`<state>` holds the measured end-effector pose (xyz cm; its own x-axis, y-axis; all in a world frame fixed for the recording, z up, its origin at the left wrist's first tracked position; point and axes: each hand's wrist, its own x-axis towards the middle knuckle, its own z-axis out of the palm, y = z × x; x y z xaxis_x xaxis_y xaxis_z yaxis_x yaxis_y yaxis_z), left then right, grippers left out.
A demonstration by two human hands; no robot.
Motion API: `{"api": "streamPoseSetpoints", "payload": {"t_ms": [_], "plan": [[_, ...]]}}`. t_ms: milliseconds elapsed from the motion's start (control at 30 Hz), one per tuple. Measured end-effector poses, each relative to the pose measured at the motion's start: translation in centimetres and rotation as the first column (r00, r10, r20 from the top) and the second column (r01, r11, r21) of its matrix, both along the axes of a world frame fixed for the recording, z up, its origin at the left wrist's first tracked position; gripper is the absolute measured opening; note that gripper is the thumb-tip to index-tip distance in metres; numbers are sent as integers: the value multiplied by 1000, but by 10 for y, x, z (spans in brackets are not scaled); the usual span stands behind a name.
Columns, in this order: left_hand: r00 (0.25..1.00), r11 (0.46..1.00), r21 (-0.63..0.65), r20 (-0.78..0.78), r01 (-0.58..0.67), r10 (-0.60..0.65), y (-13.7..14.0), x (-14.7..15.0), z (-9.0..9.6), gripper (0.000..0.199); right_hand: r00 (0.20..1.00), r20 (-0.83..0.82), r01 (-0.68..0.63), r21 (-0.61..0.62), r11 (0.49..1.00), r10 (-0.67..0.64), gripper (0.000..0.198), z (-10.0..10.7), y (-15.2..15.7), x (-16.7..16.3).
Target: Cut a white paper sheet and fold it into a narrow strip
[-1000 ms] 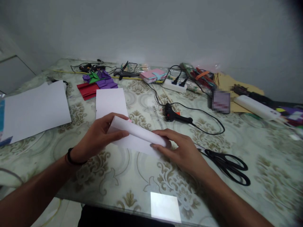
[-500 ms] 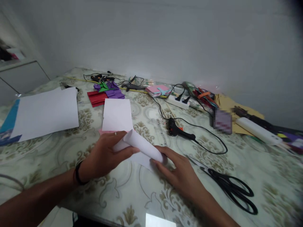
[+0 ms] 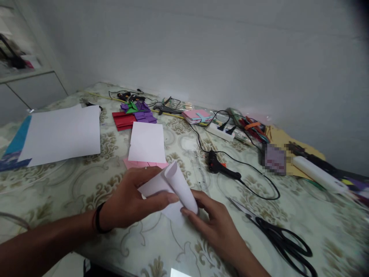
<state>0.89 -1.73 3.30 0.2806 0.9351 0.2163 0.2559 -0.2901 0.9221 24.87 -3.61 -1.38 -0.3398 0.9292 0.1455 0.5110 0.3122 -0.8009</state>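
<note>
A sheet of white paper (image 3: 180,184), curled over into a loose roll, is held between both hands above the patterned table. My left hand (image 3: 135,198) is closed on its left part, thumb in front and fingers behind. At the roll's lower right end, my right hand (image 3: 211,217) pinches the paper between thumb and fingers. A flat flap of the same sheet hangs below the roll. Just beyond my left hand lies a white paper rectangle (image 3: 147,142) on pink paper (image 3: 131,164). To the right of my right hand rest black-handled scissors (image 3: 273,231).
A black glue gun (image 3: 223,168) with its cord lies beyond my right hand. Large white sheets (image 3: 65,134) are at left. Folded red paper (image 3: 123,121) and purple paper (image 3: 145,117) lie farther back. A white power strip (image 3: 220,131) stands near the wall.
The paper roll has tipped more upright, its open upper end shifting right and its lower end dropping a little. Both hands stay on it. The camera view has shifted slightly.
</note>
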Motion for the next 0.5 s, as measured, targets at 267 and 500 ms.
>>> {"api": "streamPoseSetpoints", "payload": {"t_ms": [267,500], "plan": [[991,994,-93,-121,-61,50,-3,7,-14,32,1000,5,17,11,1000,-17,30,-1,-5,-2],[999,986,-163,32,36,-31,3,3,-14,32,985,-144,-100,-48,994,93,38,1,-9,0]]}}
